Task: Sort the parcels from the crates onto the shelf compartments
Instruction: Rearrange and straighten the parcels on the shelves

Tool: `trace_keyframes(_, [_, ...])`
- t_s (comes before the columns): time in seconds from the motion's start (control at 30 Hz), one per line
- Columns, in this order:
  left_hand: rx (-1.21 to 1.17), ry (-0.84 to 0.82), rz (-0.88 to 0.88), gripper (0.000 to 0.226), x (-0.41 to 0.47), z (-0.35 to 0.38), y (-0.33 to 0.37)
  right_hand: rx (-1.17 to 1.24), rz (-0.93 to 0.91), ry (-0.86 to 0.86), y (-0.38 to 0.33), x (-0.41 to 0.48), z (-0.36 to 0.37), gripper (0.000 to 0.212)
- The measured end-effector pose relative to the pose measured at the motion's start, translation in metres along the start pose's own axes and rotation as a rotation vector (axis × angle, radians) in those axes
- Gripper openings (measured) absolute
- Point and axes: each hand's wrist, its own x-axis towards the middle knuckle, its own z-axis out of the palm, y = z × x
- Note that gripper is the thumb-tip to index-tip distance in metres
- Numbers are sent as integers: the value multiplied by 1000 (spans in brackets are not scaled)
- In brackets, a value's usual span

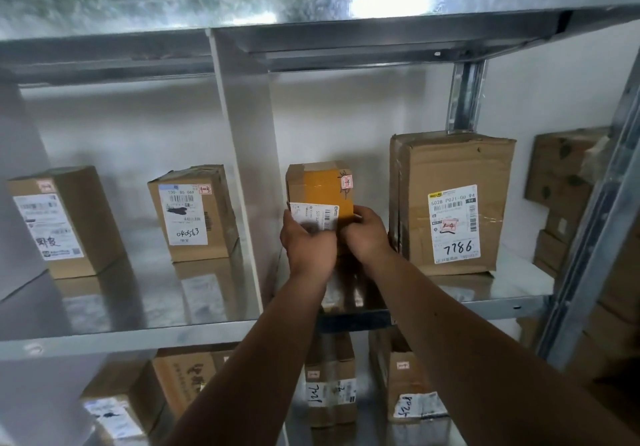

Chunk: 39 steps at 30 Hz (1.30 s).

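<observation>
Small taped parcel (320, 185), gripped low by left hand (308, 241) and right hand (367, 234), upright in the shelf (502, 288) compartment near the 7786 box (450, 168); placing step, next likely seat flat, release.

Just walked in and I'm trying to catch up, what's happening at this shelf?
A person grips a small parcel with the left hand and right hand, holding it upright in the compartment right of the white divider, beside a taller parcel marked 7786. Whether it rests on the shelf yet is hidden by the hands. Two other parcels stand left of the divider.
</observation>
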Motion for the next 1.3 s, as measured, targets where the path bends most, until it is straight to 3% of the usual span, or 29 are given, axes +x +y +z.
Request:
trace_keyframes(0.07, [-14,1,10,92,-5,-2,2,35,36,33,-4,-13,-2,75])
trace_keyframes(0.17, [-52,-9,41,91,-16,-3,2,154,59,98,-13,-50,-9,72])
trace_keyframes(0.3, [-190,-167,92,72,-56,1,3,494,68,73,-13,-105,-24,26])
trace_keyframes(0.37, [-246,-237,134,63,-76,5,4,557,-4,119,-12,-125,-36,18])
trace_keyframes(0.6, [-286,-406,177,61,-100,27,0,448,-165,440,-7,-147,-91,21])
trace_keyframes(0.8, [-208,-414,104,62,-109,59,7,347,-187,522,15,-131,-144,28])
trace_keyframes(1.0, [-126,-296,83,46,-115,100,5,218,-132,435,25,-98,-192,52])
trace_keyframes(1.3, [-14,-41,112,57,-124,140,-4,162,-157,136,43,-65,-221,66])
